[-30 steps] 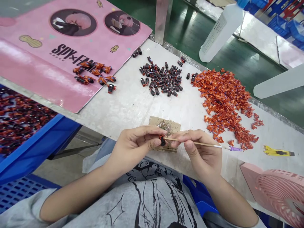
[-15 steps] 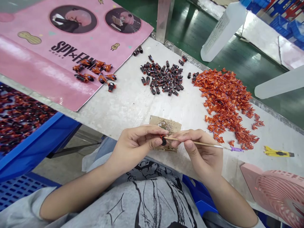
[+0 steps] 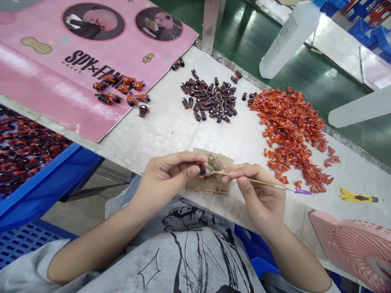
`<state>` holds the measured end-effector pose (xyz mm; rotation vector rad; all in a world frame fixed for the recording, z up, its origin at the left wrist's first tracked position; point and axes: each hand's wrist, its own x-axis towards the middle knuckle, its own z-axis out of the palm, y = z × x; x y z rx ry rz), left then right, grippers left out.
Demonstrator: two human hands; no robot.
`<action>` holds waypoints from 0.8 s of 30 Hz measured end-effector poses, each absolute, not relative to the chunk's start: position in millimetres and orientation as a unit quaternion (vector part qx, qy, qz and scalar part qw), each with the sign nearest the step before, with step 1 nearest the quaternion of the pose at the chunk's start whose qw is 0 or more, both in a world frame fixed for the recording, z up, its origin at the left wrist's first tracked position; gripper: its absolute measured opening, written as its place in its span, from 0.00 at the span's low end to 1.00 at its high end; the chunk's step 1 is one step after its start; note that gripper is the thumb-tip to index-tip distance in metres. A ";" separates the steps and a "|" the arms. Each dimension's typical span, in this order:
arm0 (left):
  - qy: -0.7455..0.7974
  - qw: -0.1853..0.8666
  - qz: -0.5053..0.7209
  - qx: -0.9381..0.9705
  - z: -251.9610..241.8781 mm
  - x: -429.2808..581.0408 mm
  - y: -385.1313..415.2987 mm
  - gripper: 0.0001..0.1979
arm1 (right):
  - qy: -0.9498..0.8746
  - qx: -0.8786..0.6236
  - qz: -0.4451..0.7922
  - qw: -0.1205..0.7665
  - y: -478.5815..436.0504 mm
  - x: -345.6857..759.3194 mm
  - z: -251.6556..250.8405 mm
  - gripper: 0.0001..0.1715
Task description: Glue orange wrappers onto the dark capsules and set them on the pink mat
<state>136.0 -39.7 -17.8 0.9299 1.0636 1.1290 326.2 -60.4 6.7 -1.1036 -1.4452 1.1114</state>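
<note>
Between the thumb and fingers of my left hand (image 3: 171,179) is a small black and orange plastic part (image 3: 202,168). My right hand (image 3: 258,191) pinches a thin wooden stick (image 3: 262,182) with a purple end (image 3: 303,191). The stick's bare tip points left, at a wet-looking spot on a speckled piece of cardboard (image 3: 209,187) under my hands. A gap separates the tip from the black part. Beyond the hands lies a group of black parts with orange ends (image 3: 214,99). A heap of orange spiky pieces (image 3: 290,130) spreads to the right.
Several joined black and orange parts (image 3: 122,89) lie on a pink printed mat (image 3: 39,77). At left stands a blue bin (image 3: 45,183) full of similar parts. A yellow tool (image 3: 357,195) and a pink fan (image 3: 357,248) are at right. White bottles (image 3: 287,40) hang over the far edge.
My left hand has moved left with the black part, away from the stick. The stick's tip, earlier at the part, now sits over the cardboard.
</note>
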 end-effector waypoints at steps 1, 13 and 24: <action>0.467 0.606 0.510 0.394 -20.0 133.6 -37.5 0.06 | -0.610 -0.469 0.432 0.471 -58.4 326.5 2.9 0.08; 0.500 0.569 0.553 0.346 -27.2 126.4 -30.4 0.11 | -0.666 -0.534 0.367 0.368 -47.1 324.7 -18.1 0.10; 0.445 0.623 0.455 0.456 -19.9 131.8 -38.5 0.07 | -0.561 -0.434 0.510 0.486 -56.5 321.6 5.7 0.09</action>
